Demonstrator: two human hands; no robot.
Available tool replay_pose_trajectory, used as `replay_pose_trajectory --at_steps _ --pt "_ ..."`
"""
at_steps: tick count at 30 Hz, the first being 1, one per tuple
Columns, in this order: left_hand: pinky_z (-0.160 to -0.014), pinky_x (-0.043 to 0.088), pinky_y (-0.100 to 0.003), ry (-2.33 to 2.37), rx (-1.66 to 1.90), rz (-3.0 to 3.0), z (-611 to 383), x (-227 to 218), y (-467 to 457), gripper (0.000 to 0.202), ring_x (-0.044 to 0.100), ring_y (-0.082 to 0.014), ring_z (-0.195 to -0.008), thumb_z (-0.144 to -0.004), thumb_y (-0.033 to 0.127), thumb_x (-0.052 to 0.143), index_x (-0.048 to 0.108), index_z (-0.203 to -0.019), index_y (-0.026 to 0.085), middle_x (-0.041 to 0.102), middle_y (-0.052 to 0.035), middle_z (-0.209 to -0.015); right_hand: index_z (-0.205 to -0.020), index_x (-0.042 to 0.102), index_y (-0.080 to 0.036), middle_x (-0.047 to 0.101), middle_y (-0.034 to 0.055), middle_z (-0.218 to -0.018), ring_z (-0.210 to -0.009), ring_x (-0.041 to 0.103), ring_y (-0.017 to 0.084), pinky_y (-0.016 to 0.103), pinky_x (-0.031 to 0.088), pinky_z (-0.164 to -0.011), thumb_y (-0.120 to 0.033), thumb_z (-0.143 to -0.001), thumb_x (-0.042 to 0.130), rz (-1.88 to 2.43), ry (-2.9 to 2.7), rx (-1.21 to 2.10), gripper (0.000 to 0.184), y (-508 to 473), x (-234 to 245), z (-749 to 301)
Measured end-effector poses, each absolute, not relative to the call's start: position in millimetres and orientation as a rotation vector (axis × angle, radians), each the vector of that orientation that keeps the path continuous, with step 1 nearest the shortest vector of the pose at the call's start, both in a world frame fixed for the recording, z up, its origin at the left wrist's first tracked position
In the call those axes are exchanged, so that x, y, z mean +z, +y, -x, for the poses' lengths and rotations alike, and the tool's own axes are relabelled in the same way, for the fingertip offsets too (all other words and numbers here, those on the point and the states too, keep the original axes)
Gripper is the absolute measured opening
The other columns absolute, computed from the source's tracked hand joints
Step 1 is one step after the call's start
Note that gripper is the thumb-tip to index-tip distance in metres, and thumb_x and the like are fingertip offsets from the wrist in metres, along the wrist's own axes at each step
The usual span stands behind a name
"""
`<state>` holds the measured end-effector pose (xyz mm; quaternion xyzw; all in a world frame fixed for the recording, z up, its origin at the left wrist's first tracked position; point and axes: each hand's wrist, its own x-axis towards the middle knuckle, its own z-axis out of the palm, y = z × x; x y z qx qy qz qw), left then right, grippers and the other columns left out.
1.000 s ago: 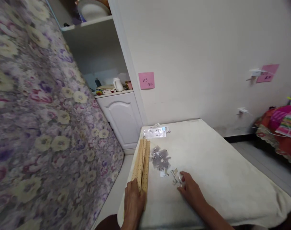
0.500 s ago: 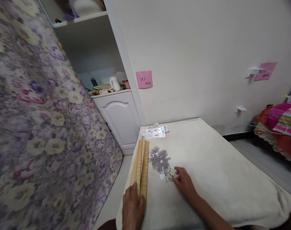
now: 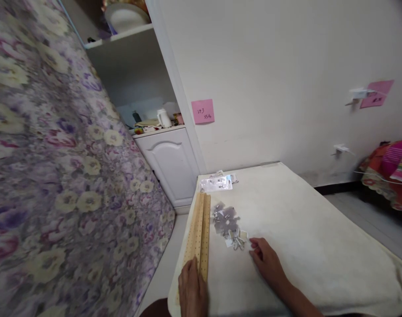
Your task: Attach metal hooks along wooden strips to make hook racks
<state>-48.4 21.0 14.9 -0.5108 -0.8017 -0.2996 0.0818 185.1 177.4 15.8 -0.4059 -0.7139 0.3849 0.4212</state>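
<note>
My left hand (image 3: 193, 288) is closed over the near end of several long, narrow pegboards (image 3: 199, 229), pale wood with rows of small holes, lying side by side along the table's left edge. Its fingertips are partly hidden. My right hand (image 3: 267, 262) hovers just right of a small cluster of metal hooks (image 3: 238, 243) with white and clear backing pieces. Thumb and index finger stand slightly apart, and I see nothing between them. Beyond the hooks spreads a pile of grey, flat pieces with small metal parts (image 3: 225, 219).
Clear plastic packaging (image 3: 216, 183) lies at the far left of the cloth-covered table (image 3: 296, 211). A floral curtain (image 3: 82, 185) hangs along the left, beside a white cabinet (image 3: 169, 165). The wall carries pink notes (image 3: 202, 111) and plugged-in adapters.
My right hand has drawn back to the right, off the hooks, and its fingers have parted a little. My left hand stays on the pegboards. The view has shifted slightly left.
</note>
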Motion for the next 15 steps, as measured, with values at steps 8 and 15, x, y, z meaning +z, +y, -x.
replay_pose_trajectory --at_steps 8,15 --pt "-0.098 0.042 -0.045 -2.358 -0.826 1.532 42 10 35 0.048 0.047 -0.0278 -0.117 -0.083 0.018 0.042 0.047 -0.130 0.011 0.051 -0.0162 -0.126 -0.104 0.057 -0.018 0.061 0.0046 -0.086 -0.072 0.059 0.017 0.030 0.049 -0.069 -0.023 -0.078 0.046 0.997 -1.802 0.938 0.029 177 16 -186" --pt "-0.096 0.043 -0.047 -2.386 -0.839 1.500 41 14 33 0.046 0.049 -0.0292 -0.115 -0.084 0.027 0.044 0.050 -0.127 0.014 0.053 -0.0150 -0.125 -0.102 0.057 -0.018 0.062 0.0050 -0.086 -0.079 0.060 0.018 0.031 0.049 -0.074 -0.021 -0.079 0.045 0.980 -1.813 0.946 0.026 177 20 -187"
